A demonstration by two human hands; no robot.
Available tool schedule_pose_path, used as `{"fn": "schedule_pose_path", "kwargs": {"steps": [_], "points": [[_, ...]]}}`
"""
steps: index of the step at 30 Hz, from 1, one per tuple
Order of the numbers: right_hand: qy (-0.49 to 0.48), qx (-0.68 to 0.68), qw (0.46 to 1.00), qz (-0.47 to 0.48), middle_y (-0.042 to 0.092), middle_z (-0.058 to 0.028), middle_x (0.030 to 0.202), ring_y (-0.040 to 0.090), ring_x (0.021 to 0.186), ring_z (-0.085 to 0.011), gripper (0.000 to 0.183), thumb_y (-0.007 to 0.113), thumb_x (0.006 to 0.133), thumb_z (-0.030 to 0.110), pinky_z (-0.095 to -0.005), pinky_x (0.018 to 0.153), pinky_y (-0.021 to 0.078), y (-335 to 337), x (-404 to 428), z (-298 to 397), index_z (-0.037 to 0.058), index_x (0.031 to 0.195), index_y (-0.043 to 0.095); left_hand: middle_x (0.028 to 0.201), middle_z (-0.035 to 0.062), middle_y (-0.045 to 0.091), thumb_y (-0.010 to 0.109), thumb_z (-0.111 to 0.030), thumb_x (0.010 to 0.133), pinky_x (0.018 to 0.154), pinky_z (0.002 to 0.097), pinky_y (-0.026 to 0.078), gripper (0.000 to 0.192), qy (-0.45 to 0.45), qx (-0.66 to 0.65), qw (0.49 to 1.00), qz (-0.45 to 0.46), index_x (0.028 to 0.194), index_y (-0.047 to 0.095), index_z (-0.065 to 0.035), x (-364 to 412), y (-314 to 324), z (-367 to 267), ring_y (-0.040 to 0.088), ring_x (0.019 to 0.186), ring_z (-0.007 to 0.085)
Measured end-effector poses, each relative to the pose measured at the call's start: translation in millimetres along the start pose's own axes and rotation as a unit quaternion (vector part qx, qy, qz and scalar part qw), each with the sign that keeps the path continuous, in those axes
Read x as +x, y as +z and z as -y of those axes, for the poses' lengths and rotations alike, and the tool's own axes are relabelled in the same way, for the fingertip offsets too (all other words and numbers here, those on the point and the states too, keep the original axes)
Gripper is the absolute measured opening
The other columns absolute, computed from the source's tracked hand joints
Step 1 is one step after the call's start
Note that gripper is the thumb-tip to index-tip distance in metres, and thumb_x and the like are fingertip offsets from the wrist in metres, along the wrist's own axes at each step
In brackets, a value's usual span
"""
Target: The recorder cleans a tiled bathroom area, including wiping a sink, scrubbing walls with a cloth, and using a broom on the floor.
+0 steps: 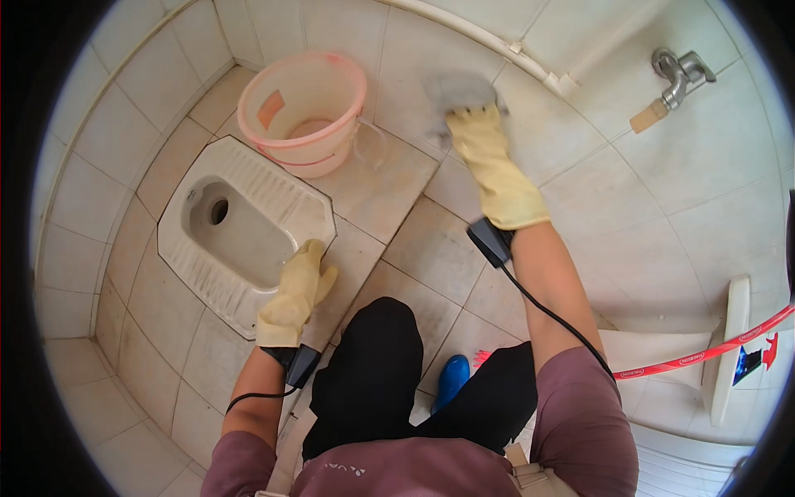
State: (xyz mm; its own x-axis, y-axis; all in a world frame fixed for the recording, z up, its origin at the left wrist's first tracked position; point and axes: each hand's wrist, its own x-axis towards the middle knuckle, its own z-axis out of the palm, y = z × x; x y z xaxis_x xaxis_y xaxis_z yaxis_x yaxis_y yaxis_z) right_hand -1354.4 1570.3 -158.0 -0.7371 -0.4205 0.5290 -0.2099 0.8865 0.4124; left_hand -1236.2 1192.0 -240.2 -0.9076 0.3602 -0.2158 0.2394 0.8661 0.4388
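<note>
My right hand [481, 140], in a pale yellow rubber glove, presses a grey cloth [463, 90] to the white wall tiles; both are blurred. My left hand [298, 279], in a matching glove, rests by the near right corner of a white ceramic squat toilet [248, 267], its thumb apart from the fingers and nothing seen in it. A translucent pink plastic bucket [302, 158] stands on the tiles just behind the toilet, with a little murky content at its bottom.
A metal tap [677, 74] with a tan piece on its spout juts from the wall. Below a white pipe [459, 25] are the wall tiles. At the right are a red hose [702, 355], a white basin [738, 348] and a spray bottle [748, 365]. The raised floor has a step edge [380, 258].
</note>
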Motion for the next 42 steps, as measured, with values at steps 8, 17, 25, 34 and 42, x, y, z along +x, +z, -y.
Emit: {"fn": "schedule_pose_path", "kwargs": {"steps": [8, 17, 25, 34, 42], "points": [[0.061, -0.057, 0.960, 0.267, 0.070, -0.0042, 0.090, 0.065, 0.087, -0.0259, 0.017, 0.060, 0.079, 0.016, -0.0459, 0.081, 0.0460, 2, -144, -6, 0.0107, 0.089, 0.073, 0.145, 0.0296, 0.044, 0.071, -0.025, 0.080, 0.111, 0.0490, 0.037, 0.077, 0.070, 0.042, 0.997, -0.011, 0.142, 0.038, 0.0069, -12, 18, 13, 0.044, 0.133, 0.0453], [0.012, -0.193, 0.961, 0.196, 0.068, -0.0066, 0.111, 0.059, 0.112, -0.0288, 0.030, 0.055, 0.085, 0.012, -0.0445, 0.099, 0.0450, 34, -57, 9, 0.0154, 0.111, 0.071, 0.157, 0.0320, 0.027, 0.072, -0.031, 0.082, 0.120, 0.0527, 0.021, 0.092, 0.035, 0.089, 0.994, 0.061, 0.151, 0.025, 0.0088, -5, 34, 9, 0.025, 0.147, 0.0458], [0.113, 0.003, 0.994, 0.001, 0.064, -0.0065, 0.116, 0.055, 0.117, -0.0327, 0.018, 0.058, 0.087, 0.016, -0.0435, 0.107, 0.0414, -67, -100, -65, 0.0127, 0.103, 0.067, 0.157, 0.0341, 0.025, 0.072, -0.032, 0.081, 0.121, 0.0531, 0.020, 0.095, 0.010, 0.094, 0.992, 0.081, 0.151, 0.023, 0.0114, -6, 35, 15, 0.024, 0.147, 0.0472], [0.375, 0.328, 0.863, -0.078, 0.064, -0.0049, 0.085, 0.064, 0.083, -0.0215, 0.019, 0.068, 0.087, 0.014, -0.0409, 0.072, 0.0538, -213, -38, -116, 0.0048, 0.104, 0.064, 0.155, 0.0368, 0.025, 0.073, -0.035, 0.080, 0.120, 0.0531, 0.021, 0.099, 0.010, 0.113, 0.988, 0.103, 0.150, 0.022, 0.0144, 3, 36, 10, 0.023, 0.147, 0.0482], [-0.135, -0.154, 0.964, 0.169, 0.062, -0.0071, 0.087, 0.063, 0.084, -0.0172, 0.010, 0.062, 0.092, 0.012, -0.0334, 0.075, 0.0523, -218, -80, -133, 0.0032, 0.094, 0.066, 0.156, 0.0370, 0.024, 0.073, -0.036, 0.081, 0.121, 0.0517, 0.020, 0.100, 0.038, 0.090, 0.991, 0.095, 0.150, 0.021, 0.0144, 4, 35, 17, 0.022, 0.147, 0.0484]]}}
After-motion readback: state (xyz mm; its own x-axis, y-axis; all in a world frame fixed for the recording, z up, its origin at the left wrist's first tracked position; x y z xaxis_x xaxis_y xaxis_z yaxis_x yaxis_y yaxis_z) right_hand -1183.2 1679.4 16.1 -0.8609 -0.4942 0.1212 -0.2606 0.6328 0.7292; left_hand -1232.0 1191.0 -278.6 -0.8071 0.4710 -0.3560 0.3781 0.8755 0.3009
